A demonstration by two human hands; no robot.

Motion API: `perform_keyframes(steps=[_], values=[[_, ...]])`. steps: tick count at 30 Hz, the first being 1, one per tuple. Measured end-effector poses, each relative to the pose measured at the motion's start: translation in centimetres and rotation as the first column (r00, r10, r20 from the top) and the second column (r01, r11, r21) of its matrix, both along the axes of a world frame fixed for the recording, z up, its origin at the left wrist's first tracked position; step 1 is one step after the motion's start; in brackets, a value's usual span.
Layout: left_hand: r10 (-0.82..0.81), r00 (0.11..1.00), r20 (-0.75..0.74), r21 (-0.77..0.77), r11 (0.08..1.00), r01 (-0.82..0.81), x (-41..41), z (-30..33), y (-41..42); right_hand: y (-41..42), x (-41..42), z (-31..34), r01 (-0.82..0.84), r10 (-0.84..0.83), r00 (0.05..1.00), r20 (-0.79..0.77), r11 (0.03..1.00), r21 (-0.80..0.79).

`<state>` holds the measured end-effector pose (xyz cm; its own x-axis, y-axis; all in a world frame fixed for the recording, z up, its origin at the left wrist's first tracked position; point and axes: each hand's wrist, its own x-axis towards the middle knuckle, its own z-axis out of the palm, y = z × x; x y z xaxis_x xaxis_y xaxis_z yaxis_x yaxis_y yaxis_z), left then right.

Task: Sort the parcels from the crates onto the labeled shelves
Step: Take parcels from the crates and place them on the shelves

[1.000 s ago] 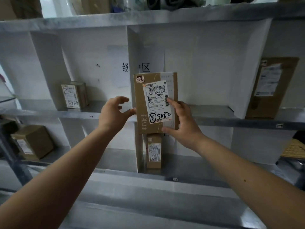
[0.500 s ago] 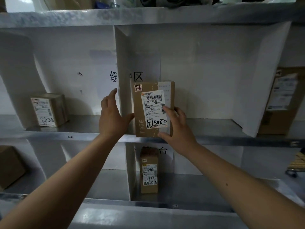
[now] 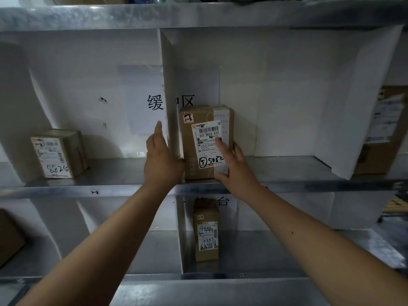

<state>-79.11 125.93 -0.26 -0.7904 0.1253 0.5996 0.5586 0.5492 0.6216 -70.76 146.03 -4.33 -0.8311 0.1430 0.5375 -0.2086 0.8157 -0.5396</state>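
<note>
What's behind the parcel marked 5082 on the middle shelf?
Behind the parcel marked 5082 a white sheet with printed characters shows on the back wall above it. Its lower part is covered by the parcel.

You have five parcels in sight. Three stand on the middle shelf (image 3: 123, 173): the tall parcel (image 3: 204, 142) marked 5082, the squat parcel (image 3: 58, 153) marked 8825 to its left, and a large parcel (image 3: 382, 133) at the far right edge, partly hidden by a divider. Two sit on the lower shelf (image 3: 254, 252): a narrow upright parcel (image 3: 206, 230) and a brown parcel (image 3: 10, 237) cut off at the left edge. You can count three shelf levels, two white dividers on the middle level, two printed signs on the back wall, and two hands: your left hand (image 3: 162, 161) and right hand (image 3: 235, 168).
</note>
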Motion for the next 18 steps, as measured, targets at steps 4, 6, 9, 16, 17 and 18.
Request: perform_keyframes(steps=[4,6,9,16,17,18], values=[[0.013,0.998,-0.055,-0.067,0.998,-0.016,-0.2,-1.0,-1.0,-0.1,-0.2,0.0,0.02,-0.02,1.0,0.004,1.0,0.012],[0.031,0.991,-0.13,-0.086,0.995,-0.042,-0.2,-1.7,-1.5,-0.4,0.0,-0.1,0.036,-0.036,0.999,-0.003,0.999,0.019],[0.035,0.979,-0.201,-0.111,0.992,-0.059,0.7,-2.7,-1.8,-1.0,0.8,-0.5,0.047,-0.047,0.999,-0.007,0.999,0.005],[-0.034,0.967,-0.252,-0.043,0.999,0.024,4.7,-5.7,-1.5,-3.0,4.8,-2.4,0.115,-0.115,0.993,0.024,0.993,-0.003],[-0.068,0.962,-0.265,-0.047,0.997,0.058,5.3,-6.3,-1.4,-3.3,5.2,-2.4,0.118,-0.118,0.992,0.034,0.993,-0.009],[-0.108,0.954,-0.28,-0.063,0.994,0.094,5.9,-7.0,-1.2,-3.5,5.7,-2.5,0.129,-0.129,0.991,0.037,0.991,-0.023]])
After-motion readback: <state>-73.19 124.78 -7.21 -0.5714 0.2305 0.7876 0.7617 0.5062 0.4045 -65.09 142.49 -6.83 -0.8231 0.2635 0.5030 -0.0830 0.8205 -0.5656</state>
